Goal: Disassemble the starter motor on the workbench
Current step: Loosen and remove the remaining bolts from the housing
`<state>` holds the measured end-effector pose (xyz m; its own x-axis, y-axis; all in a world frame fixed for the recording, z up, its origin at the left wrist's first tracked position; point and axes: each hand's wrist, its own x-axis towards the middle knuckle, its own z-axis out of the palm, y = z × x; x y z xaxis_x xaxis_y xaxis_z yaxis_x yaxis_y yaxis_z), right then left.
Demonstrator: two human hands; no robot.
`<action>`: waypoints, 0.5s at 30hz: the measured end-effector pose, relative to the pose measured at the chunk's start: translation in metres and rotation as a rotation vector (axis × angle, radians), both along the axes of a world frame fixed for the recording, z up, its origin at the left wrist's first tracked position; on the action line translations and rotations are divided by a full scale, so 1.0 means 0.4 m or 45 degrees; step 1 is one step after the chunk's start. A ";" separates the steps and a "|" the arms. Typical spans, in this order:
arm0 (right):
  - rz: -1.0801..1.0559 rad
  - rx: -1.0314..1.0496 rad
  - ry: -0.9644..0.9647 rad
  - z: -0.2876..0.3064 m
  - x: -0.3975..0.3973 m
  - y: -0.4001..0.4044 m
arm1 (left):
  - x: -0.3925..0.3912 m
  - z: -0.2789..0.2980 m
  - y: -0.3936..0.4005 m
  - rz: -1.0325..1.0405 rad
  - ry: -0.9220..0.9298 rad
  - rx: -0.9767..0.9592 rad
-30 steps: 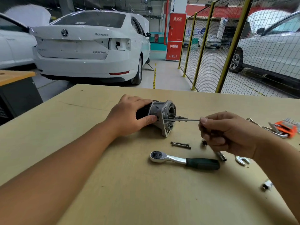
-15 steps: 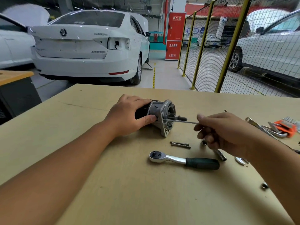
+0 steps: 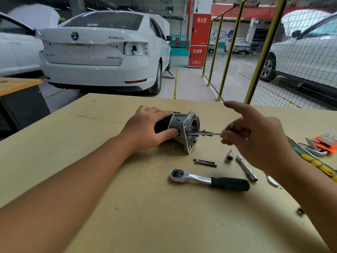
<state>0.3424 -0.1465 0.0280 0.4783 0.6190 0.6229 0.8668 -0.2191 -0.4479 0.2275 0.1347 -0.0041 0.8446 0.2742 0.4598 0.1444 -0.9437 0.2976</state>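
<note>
Head cam is looking down at a plywood workbench (image 3: 127, 225) w/ the starter motor (image 3: 184, 131) lying on its side about mid-bench, silver mounting flange facing right. Left hand (image 3: 147, 128) is gripping the black body of the motor, fingers curling over the top and thumb pressing near the flange. Right hand (image 3: 255, 136) is pinching a long thin bolt (image 3: 204, 134) that's sticking out of the flange, running horizontally; index finger is pointing up and away while the other fingers are curling in. Can't really tell how far the bolt is still sitting in the housing, it's pretty blurry there.

On the bench in front of the motor: two loose bolts (image 3: 205, 162) lying together, a ratchet (image 3: 209, 179) w/ a black grip nearer the camera, a small socket (image 3: 228, 157) and an extension bar (image 3: 246, 168) just right of the bolts. Over at the right edge there's a set of hex keys (image 3: 317, 150) in an orange holder (image 3: 326, 143), plus a green/yellow handle (image 3: 317, 164) partly hiding behind the forearm.

Background: white sedan (image 3: 102, 52) w/ a Skoda badge and "SUPERB" on the trunk lid, some Chinese lettering under it, and the right tail light is missing. Red cabinet (image 3: 199, 39) behind it is showing Chinese characters and "119" at the bottom. Yellow-post mesh fence (image 3: 235, 52) running along the right.
</note>
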 end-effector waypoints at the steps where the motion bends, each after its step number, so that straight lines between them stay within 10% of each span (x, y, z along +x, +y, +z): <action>1: -0.033 -0.004 0.024 0.001 0.001 0.002 | 0.000 -0.001 0.000 0.000 -0.001 0.000; 10: 0.251 0.311 1.714 0.024 -0.012 0.012 | 0.000 -0.003 -0.001 -0.010 -0.013 -0.007; 15: 0.300 0.363 2.092 0.030 -0.007 0.014 | 0.001 -0.003 -0.001 -0.011 -0.020 -0.009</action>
<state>0.3394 -0.1409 0.0400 0.6092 0.7299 -0.3102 -0.5264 0.0797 -0.8465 0.2281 0.1344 -0.0054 0.8399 0.2701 0.4707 0.1313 -0.9427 0.3067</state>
